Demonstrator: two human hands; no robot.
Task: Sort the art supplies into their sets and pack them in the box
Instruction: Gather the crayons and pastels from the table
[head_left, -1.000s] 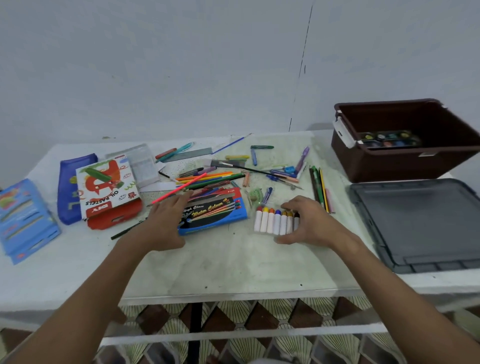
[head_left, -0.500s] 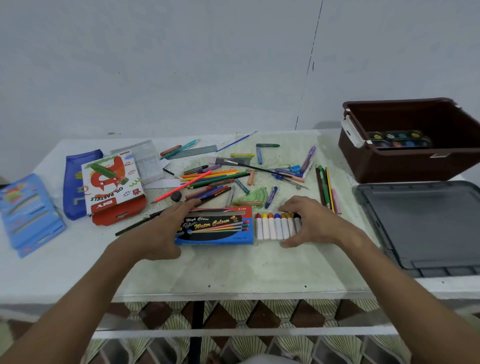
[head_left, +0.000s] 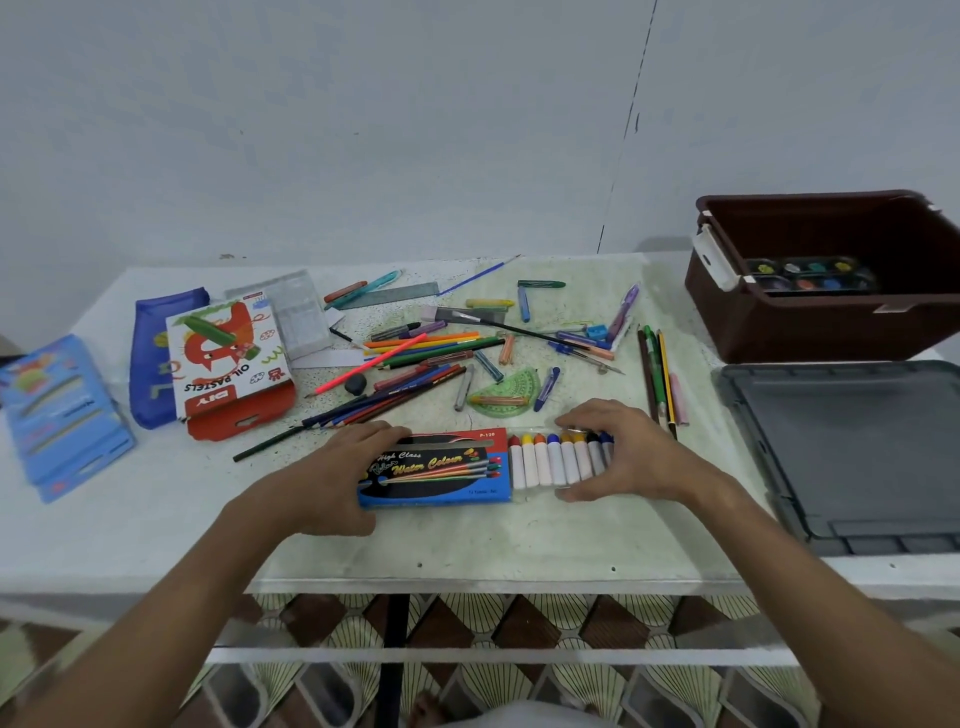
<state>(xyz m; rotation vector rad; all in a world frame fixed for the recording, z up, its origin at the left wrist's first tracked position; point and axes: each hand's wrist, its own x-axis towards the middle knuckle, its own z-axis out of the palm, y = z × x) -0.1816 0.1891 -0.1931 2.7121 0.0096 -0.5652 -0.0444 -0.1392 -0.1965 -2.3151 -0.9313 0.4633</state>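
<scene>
**Sleeve and tray, one in each hand**

On the near middle of the table (head_left: 467, 545) lies the water-colour sleeve (head_left: 434, 467), a thin card packet, with its tray of tubes (head_left: 558, 460) drawn out to the right and touching it. The left grip (head_left: 332, 475) is curled round the sleeve's left end, fingers over the far edge. The right grip (head_left: 623, 452) cups the tray's right end, fingers over the far tube caps and thumb at the near edge.

I'd judge both light. The card will crush or buckle if squeezed flat, so the ends are the right places to hold. The tubes look smooth and loose in their tray and could roll out if it tips, so it should stay level and slide straight in.

I count eight or nine tubes; the hand hides the last. One brown box (head_left: 810, 332) stands far right with one paint palette (head_left: 808, 275) inside, and one grey lid (head_left: 852, 457) lies just in front of it. One oil-pastel packet (head_left: 228, 364) lies far left. The loose pencils (head_left: 415, 358) overlap too much to count.
</scene>
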